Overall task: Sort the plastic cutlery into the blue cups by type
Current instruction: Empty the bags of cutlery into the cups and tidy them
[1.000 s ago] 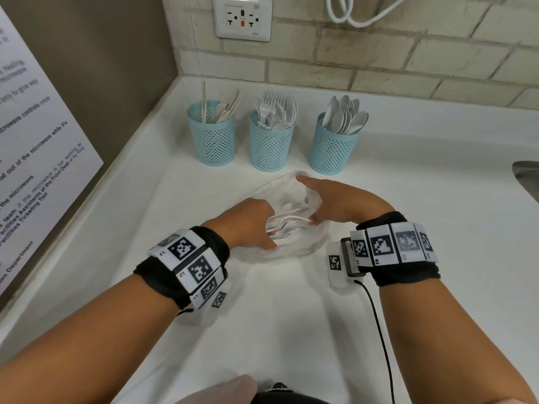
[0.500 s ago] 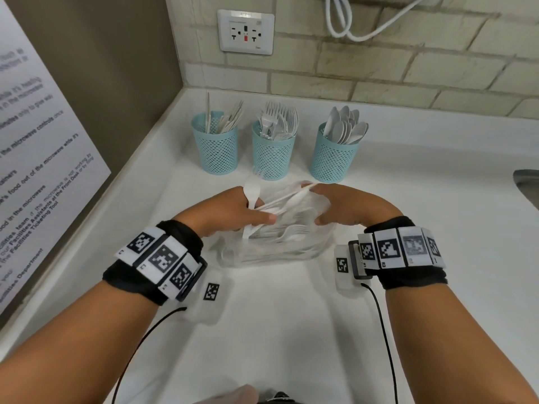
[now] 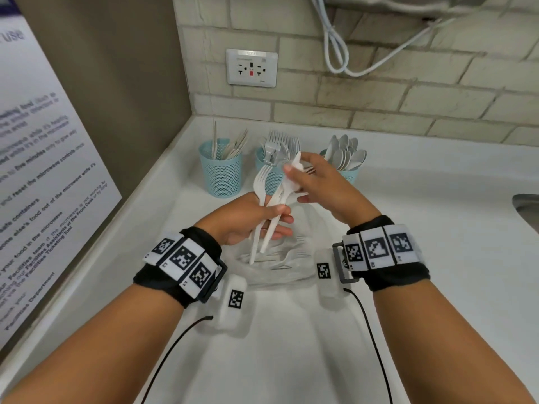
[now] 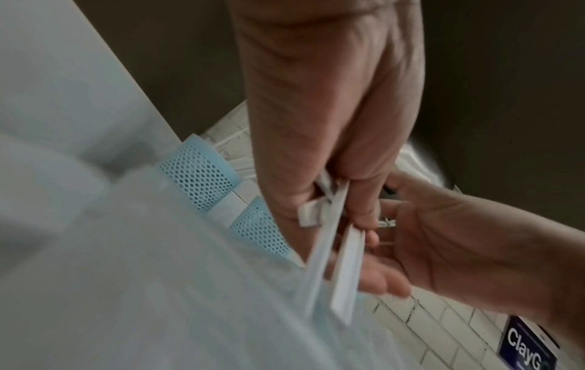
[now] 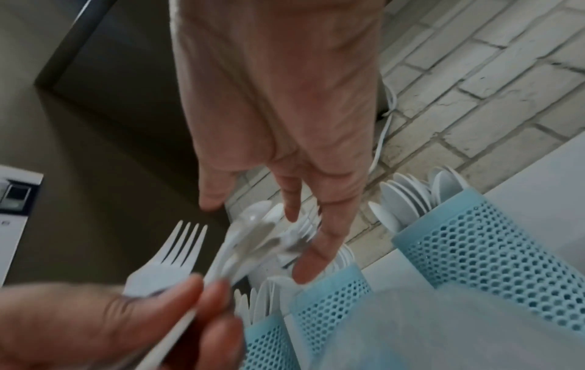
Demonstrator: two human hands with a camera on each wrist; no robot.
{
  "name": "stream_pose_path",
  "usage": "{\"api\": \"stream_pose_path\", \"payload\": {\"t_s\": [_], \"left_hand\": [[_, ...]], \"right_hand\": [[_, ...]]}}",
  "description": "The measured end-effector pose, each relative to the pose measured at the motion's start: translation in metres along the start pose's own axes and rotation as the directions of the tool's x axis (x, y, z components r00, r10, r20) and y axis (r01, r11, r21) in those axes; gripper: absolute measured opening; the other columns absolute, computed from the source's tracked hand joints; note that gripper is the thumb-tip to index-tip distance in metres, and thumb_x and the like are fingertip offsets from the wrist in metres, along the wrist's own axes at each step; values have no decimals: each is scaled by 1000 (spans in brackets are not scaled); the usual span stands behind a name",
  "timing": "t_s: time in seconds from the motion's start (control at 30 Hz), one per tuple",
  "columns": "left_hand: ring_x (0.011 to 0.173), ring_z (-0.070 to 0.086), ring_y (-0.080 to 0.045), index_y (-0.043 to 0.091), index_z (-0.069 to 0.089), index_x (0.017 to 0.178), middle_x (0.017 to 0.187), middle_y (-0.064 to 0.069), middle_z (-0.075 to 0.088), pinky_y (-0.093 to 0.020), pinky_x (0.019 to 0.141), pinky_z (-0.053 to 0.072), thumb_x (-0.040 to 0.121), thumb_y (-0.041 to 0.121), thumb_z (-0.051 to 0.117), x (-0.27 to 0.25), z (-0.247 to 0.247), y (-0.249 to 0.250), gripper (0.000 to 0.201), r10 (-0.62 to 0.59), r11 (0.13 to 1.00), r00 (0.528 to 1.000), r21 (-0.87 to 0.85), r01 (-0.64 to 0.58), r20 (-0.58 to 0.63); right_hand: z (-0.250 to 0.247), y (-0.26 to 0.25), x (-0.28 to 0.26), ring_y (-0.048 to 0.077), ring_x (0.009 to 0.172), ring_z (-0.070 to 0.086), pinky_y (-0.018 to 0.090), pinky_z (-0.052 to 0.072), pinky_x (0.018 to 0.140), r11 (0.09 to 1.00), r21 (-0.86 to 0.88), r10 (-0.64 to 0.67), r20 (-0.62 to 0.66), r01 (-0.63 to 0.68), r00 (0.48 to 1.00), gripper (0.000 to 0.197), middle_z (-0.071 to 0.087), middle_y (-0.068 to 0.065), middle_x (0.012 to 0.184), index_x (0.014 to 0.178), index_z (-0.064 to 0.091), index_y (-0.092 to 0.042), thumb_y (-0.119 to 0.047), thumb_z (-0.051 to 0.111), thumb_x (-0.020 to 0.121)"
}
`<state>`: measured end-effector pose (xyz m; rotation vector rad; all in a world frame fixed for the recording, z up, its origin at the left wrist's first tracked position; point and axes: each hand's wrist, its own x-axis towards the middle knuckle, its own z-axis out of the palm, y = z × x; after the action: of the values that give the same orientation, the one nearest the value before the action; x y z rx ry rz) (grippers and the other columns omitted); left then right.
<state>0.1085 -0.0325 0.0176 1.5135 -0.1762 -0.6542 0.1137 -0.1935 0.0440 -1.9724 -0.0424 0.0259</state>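
Observation:
My left hand (image 3: pixel 262 220) grips a small bundle of white plastic cutlery by the handles, held upright above the counter. A fork (image 3: pixel 261 177) stands at its left side, also clear in the right wrist view as the fork (image 5: pixel 171 252). My right hand (image 3: pixel 300 176) reaches over the bundle's top, with thumb and fingers pinching a white spoon (image 3: pixel 291 185), which is blurred in the right wrist view. Three blue mesh cups stand behind: the knife cup (image 3: pixel 221 173), the fork cup (image 3: pixel 272 179), partly hidden, and the spoon cup (image 3: pixel 350 176).
A clear plastic bag (image 3: pixel 277 266) with more white cutlery lies on the white counter (image 3: pixel 423 243) under my hands. A side wall with a poster (image 3: pixel 43 185) runs along the left. A sink edge (image 3: pixel 528 208) shows at far right. A wall outlet (image 3: pixel 251 68) and white cables hang above the cups.
My left hand has drawn a bundle of cutlery out of the bag and raised it. My right hand has let go of the bag and moved up to the bundle's top.

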Motion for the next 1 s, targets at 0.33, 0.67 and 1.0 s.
{"api": "stream_pose_path", "payload": {"t_s": [0.33,0.67,1.0], "left_hand": [[54,62,-6,7,60,104,80,-7,69,-15,47,49,96,12,50,10,3,-5,14,5,971,995,-235,-28,-98],[59,58,-6,11,65,91,81,-4,66,-15,48,47,88,10,63,19,10,-8,4,9,970,984,-238,-52,-180],[53,61,-4,12,65,98,74,0,70,-14,45,47,93,27,56,30,14,1,18,8,958,983,-279,-60,-185]], "right_hand": [[9,16,10,21,90,59,32,53,77,944,322,92,-68,-65,993,40,55,16,112,124,41,-19,1,48,90],[8,26,17,5,62,49,18,40,50,997,71,46,-139,-36,989,52,52,-6,78,129,41,-14,-29,66,86],[-38,10,29,14,61,58,18,51,49,989,113,-35,-445,95,895,39,54,13,110,130,44,-12,2,45,93]]}}
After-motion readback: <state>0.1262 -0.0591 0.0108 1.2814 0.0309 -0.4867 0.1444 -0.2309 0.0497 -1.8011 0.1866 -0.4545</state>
